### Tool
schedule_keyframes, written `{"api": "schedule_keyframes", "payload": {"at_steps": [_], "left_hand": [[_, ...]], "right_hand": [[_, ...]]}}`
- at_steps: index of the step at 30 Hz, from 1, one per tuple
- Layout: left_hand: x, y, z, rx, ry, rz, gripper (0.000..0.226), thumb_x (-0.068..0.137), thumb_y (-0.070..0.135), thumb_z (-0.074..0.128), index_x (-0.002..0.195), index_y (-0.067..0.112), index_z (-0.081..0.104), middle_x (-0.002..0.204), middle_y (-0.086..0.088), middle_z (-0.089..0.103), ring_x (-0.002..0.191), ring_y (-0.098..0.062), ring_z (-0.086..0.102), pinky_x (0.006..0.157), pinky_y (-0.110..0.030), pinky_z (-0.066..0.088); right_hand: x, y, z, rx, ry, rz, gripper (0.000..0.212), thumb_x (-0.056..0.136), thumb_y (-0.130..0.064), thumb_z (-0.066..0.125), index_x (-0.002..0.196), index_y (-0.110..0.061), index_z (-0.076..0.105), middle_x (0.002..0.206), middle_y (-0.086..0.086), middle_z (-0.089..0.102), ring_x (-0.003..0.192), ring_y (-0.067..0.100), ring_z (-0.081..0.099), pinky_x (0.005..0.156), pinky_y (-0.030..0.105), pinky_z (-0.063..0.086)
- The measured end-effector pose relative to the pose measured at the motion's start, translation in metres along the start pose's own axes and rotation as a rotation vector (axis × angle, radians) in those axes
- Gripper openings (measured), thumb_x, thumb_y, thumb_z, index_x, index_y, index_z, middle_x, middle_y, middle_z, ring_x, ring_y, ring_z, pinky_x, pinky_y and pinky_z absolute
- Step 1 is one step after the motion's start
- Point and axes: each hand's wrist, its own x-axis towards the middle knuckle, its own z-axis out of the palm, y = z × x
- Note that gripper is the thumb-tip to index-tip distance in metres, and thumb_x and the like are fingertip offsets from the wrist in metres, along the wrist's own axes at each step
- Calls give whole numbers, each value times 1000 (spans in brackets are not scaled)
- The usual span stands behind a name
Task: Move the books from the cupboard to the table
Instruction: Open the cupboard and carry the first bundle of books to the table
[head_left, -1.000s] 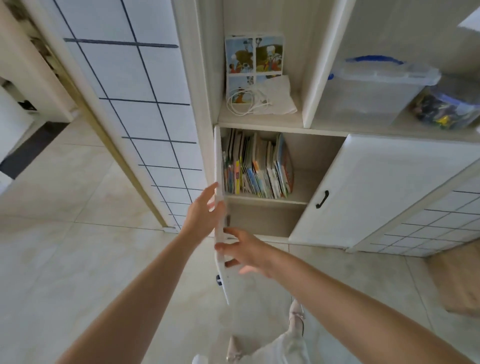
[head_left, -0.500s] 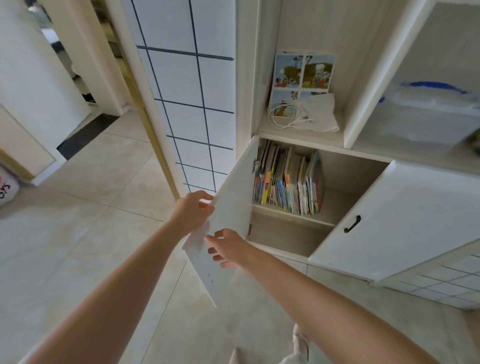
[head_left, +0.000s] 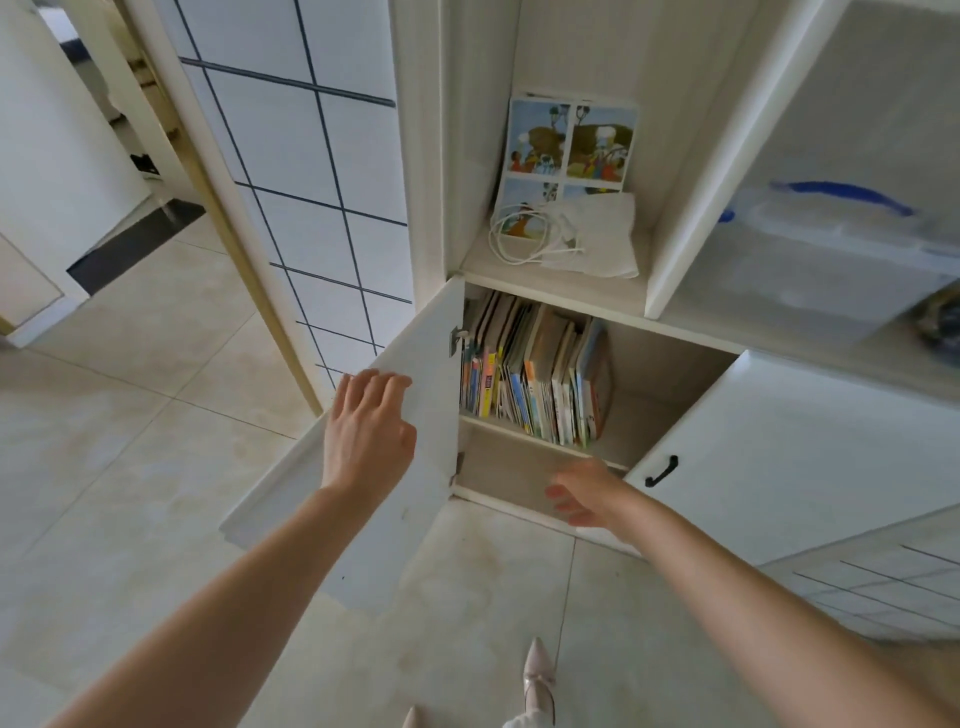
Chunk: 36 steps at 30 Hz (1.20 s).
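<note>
Left hand rests on open cupboard door; books stand upright inside.

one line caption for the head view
Left hand on the open cupboard door, right hand near the books.

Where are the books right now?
In the head view, the books stand upright at the left end of the open cupboard's upper shelf, just right of the open left door, above the right hand.

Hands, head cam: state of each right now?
Left hand: open, fingers resting over the top edge of the left cupboard door, no grip on it.
Right hand: open, empty, in front of the cupboard's lower shelf, below the books.
</note>
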Motion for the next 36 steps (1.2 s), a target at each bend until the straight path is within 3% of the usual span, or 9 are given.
{"api": "schedule_keyframes", "payload": {"at_steps": [8,12,18,21,24,28,30,33,36], "left_hand": [[28,84,105,-211,-305,-149,43,83,6,58,126,13,56,129,-3,58,125,-23,46,102,-35,43],[40,114,164,-330,-477,-212,41,86,9,54,126,17,52,131,-2,54,118,-20,47,93,-34,48],[64,156,235,-612,-559,-417,49,89,12,58,137,17,48,140,-1,50,123,-20,52,98,-28,44],[79,167,271,-718,-572,-443,55,89,13,60,141,17,43,148,-4,44,133,-22,45,110,-36,39],[87,174,300,-743,-562,-429,56,89,12,59,142,17,41,150,-3,42,135,-21,43,109,-30,36],[83,179,329,-791,-532,-462,34,85,10,62,114,26,52,145,1,46,126,-23,52,97,-30,49],[81,181,336,-815,-512,-484,30,84,10,63,103,29,51,144,2,46,124,-26,54,95,-32,51],[80,182,338,-886,-464,-555,31,83,6,60,104,26,50,148,1,44,128,-24,50,96,-27,45],[79,186,338,-955,-435,-609,42,83,3,60,119,21,48,146,-1,47,127,-16,49,94,-23,39]], "right_hand": [[75,-6,-101,-122,45,4,30,95,-28,55,118,-9,58,118,15,63,95,24,59,77,32,48],[132,-22,-127,-166,39,9,43,91,-39,59,125,-13,54,117,9,60,105,26,59,88,36,52],[204,-48,-129,-77,18,25,62,82,-55,63,131,-20,48,117,3,59,96,19,57,66,31,48],[241,-59,-113,-86,63,-58,90,71,-66,66,142,-19,36,136,10,49,121,28,50,88,37,47],[286,-53,-104,-267,153,-288,130,36,-87,64,145,-22,32,143,5,46,130,24,45,106,43,41],[293,-63,-98,-249,126,-334,43,79,-48,68,110,-20,57,104,-4,64,94,13,61,93,33,48],[300,-68,-99,-179,76,-290,20,85,-35,67,89,-23,51,81,-11,53,75,6,51,81,29,45],[299,-71,-96,-153,84,-294,24,84,-28,69,101,-17,54,84,-13,51,91,12,52,80,31,49],[301,-65,-95,-178,85,-286,66,84,-39,68,138,-15,39,122,1,55,119,23,51,101,44,46]]}}
